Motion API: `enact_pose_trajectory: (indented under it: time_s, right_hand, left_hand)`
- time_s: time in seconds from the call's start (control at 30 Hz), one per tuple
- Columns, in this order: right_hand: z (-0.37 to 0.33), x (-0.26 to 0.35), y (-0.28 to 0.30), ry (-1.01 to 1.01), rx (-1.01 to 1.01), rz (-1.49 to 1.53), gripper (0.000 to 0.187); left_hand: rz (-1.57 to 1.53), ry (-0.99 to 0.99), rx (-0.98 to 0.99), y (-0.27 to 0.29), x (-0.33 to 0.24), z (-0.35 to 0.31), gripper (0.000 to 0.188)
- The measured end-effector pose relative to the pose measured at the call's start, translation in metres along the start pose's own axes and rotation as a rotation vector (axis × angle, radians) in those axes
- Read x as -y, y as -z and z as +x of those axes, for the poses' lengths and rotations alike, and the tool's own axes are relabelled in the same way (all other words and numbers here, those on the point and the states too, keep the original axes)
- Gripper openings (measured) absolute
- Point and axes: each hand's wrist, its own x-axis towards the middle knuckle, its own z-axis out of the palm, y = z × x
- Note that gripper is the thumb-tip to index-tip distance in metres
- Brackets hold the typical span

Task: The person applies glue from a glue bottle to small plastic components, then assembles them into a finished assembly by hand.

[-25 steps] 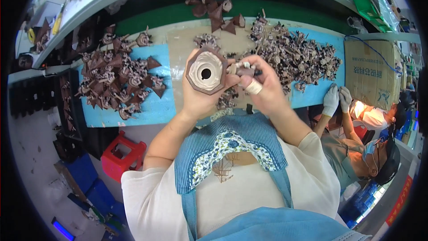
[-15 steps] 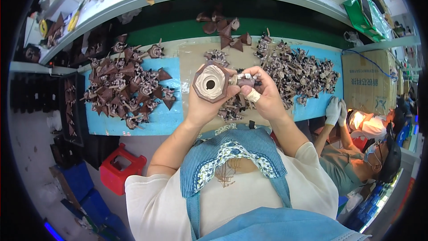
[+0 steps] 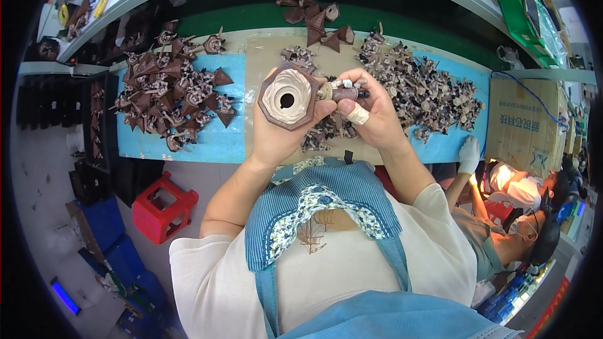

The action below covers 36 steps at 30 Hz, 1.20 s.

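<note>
My left hand (image 3: 274,140) is closed around a brown, many-sided hollow piece (image 3: 302,102). Its cream, rippled inside faces up, with a dark hole in the middle; most of my fingers are hidden behind it. Just to the right, my right hand (image 3: 380,119) grips a small painted figurine (image 3: 345,93) between thumb and fingers. The figurine lies sideways, its left end close against the hollow piece; whether they are joined I cannot tell. A beige wrap (image 3: 357,113) covers part of my right thumb.
Brown cones and figurines form a pile (image 3: 164,91) on the left blue mat. More figurines are heaped (image 3: 433,97) at the right. Loose brown cones (image 3: 316,25) lie at the back. A cardboard box (image 3: 524,122) stands right, near a co-worker's gloved hand (image 3: 469,154). A red stool (image 3: 164,208) is lower left.
My hands and the held pieces have shifted slightly left in the picture, keeping the same grip. The whole view has tilted a little. One of the co-worker's two gloved hands no longer shows clearly.
</note>
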Motion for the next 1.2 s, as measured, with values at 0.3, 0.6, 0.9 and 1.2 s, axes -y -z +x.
enact_pose_trajectory:
  time_s: [0.3, 0.6, 0.9, 1.2]
  right_hand:
    - [-0.002, -0.019, 0.01, 0.031, 0.068, -0.138, 0.03]
    - [0.025, -0.038, -0.019, -0.215, 0.05, 0.265, 0.024]
    - [0.049, -0.062, -0.035, -0.192, -0.026, 0.152, 0.026]
    - [0.064, -0.062, -0.034, -0.221, -0.171, 0.242, 0.024]
  left_hand:
    - [0.067, 0.044, -0.006, -0.003, 0.005, -0.013, 0.039]
    - [0.048, -0.034, -0.137, 0.033, 0.015, -0.008, 0.032]
    - [-0.132, 0.02, -0.153, 0.064, 0.029, 0.012, 0.03]
    - [-0.176, 0.141, -0.061, 0.075, 0.04, 0.04, 0.034]
